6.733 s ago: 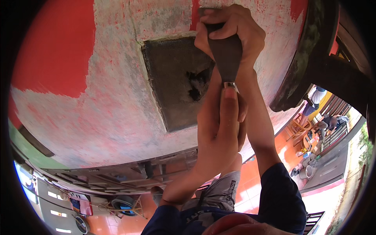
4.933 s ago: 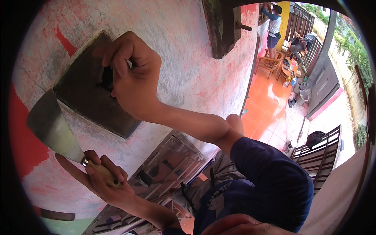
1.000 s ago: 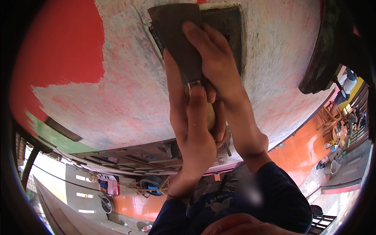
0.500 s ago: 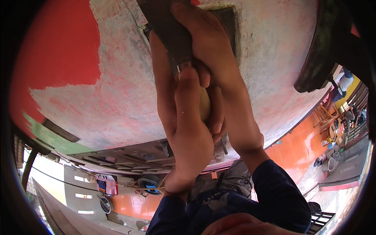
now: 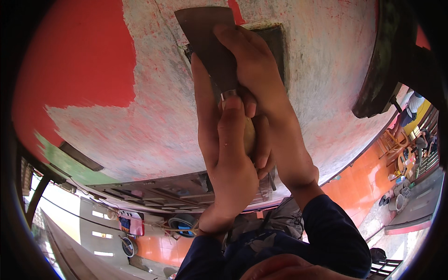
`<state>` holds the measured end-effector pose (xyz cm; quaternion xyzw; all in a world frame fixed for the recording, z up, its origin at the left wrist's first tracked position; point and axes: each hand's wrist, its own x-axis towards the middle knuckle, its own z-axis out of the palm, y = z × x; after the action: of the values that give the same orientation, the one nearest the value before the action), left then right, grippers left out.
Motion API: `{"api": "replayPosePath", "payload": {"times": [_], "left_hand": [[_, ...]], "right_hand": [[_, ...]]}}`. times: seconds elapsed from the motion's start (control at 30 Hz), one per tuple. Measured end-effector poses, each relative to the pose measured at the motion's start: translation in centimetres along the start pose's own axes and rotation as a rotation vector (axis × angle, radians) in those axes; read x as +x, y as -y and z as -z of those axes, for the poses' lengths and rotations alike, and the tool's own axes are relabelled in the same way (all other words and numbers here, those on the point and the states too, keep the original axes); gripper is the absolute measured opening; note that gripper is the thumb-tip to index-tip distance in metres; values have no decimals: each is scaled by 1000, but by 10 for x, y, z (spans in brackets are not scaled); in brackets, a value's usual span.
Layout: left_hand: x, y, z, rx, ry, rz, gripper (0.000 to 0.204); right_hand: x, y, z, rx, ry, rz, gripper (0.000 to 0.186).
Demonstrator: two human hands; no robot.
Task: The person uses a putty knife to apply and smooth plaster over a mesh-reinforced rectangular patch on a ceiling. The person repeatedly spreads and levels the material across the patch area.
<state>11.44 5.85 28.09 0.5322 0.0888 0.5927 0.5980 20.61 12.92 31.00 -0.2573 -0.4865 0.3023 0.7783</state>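
Note:
A scraper with a wide dark blade (image 5: pixel 207 39) and a pale yellowish handle (image 5: pixel 249 135) points up the picture in front of a wall. My left hand (image 5: pixel 228 144) is closed round the handle, its thumb lying up on the metal collar and one finger stretched along behind the blade. My right hand (image 5: pixel 261 70) grips the blade's right side, thumb on its face; its other fingers are mostly hidden. Behind the blade is the patchy grey-white wall (image 5: pixel 163 135) with reddish traces. Whether the blade's edge touches the wall, I cannot tell.
Solid red paint (image 5: pixel 84 60) covers the wall's left part, with a green strip (image 5: pixel 79 172) beneath. A dark recessed opening (image 5: pixel 276 46) lies behind my right hand. Dark timber (image 5: pixel 373 84) juts in at right. Orange tiled floor (image 5: pixel 354 191), chairs (image 5: pixel 389 140) and a distant person (image 5: pixel 413 105) are beyond.
Wall, hands and scraper all sit lower and slightly farther right in the picture, so the blade's whole front edge now shows. My hold on the scraper looks the same.

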Motion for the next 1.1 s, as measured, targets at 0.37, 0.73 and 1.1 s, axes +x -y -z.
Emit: {"api": "replayPosePath", "payload": {"times": [0.37,0.73,1.1], "left_hand": [[19,-4,-6,-82,88,-91,63],[14,-1,5,-7,87,-57,63],[25,3,30,-120,185,3,68]], "right_hand": [[11,26,-2,58,118,3,30],[9,11,-1,-41,18,-69,34],[5,4,-1,-75,-42,26,33]]}}
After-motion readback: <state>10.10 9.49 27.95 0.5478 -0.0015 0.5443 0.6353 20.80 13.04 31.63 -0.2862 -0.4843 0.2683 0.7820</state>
